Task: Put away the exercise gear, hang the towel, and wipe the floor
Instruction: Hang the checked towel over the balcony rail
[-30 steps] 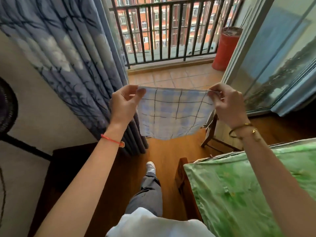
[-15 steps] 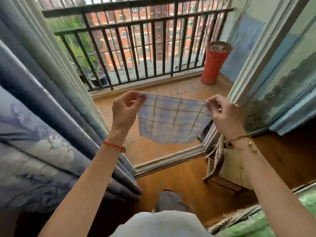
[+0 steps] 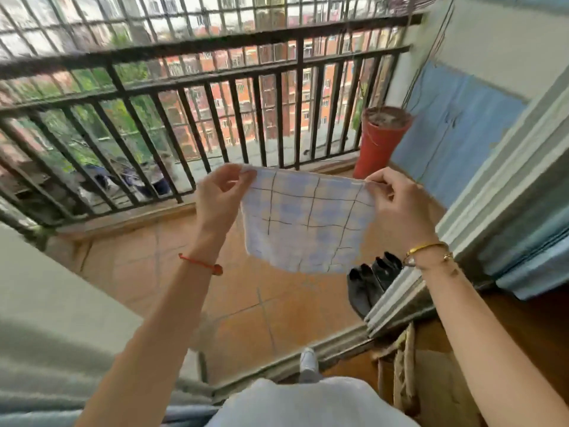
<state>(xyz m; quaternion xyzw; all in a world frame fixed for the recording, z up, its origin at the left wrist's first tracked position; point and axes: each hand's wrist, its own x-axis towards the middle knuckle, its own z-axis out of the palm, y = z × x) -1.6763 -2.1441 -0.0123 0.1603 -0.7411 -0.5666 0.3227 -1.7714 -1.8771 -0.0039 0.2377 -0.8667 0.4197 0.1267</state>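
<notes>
1. Now the left hand [image 3: 220,195] is pinching the upper left corner of the towel [image 3: 304,223] between its thumb and curled fingers.
2. The right hand [image 3: 397,201] is pinching the upper right corner in much the same way, with its fingers curled around the cloth's edge.
3. Between the two hands the towel's top edge is running nearly straight. The rest is hanging free in the air, touching nothing else. It is a pale blue and white check crossed by thin dark lines.
4. A red string bracelet [image 3: 200,264] is sitting on the left wrist, and a gold bangle [image 3: 428,248] is circling the right wrist.
5. Both forearms are reaching forward from the bottom of the view, over a white top [image 3: 308,402] and one white shoe [image 3: 308,360] that is pointing at the door sill [image 3: 332,346].
6. Beyond the sill, orange floor tiles [image 3: 240,297] are lying under the towel. A pair of black shoes [image 3: 369,282] is standing near the door frame, below the towel's lower right corner.
7. A dark metal railing [image 3: 215,84] is closing off the balcony's far side, well beyond the towel, with red brick buildings and green trees showing through its bars.
8. A red pot [image 3: 380,140] is standing in the far right corner, beside a blue-painted wall [image 3: 446,134].
9. A blue curtain [image 3: 529,257] is hanging at the right edge, over a wooden floor [image 3: 523,328].
</notes>
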